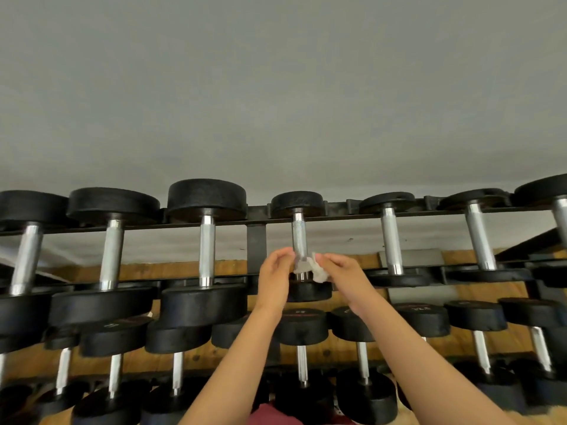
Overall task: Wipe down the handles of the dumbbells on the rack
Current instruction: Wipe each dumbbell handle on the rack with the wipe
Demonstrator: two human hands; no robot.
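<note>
Small dumbbell handle [299,234], mid top row of the rack [256,240], has a white wipe [317,273] looped round its near end. Left hand [273,271] and right hand [340,266] each pinch a wipe end, fingers curled. Risks: the thin wipe may tear or slip free, and a hard tug could shift the light dumbbell in its cradle. Black metal rack, wood panel [153,268] behind, plain grey wall [276,87].

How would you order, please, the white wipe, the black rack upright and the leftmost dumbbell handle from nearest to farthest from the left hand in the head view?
1. white wipe: pinched by the left hand, at the middle of the top row.
2. black rack upright: just left of the hand.
3. leftmost dumbbell handle: at the far left edge.
</note>
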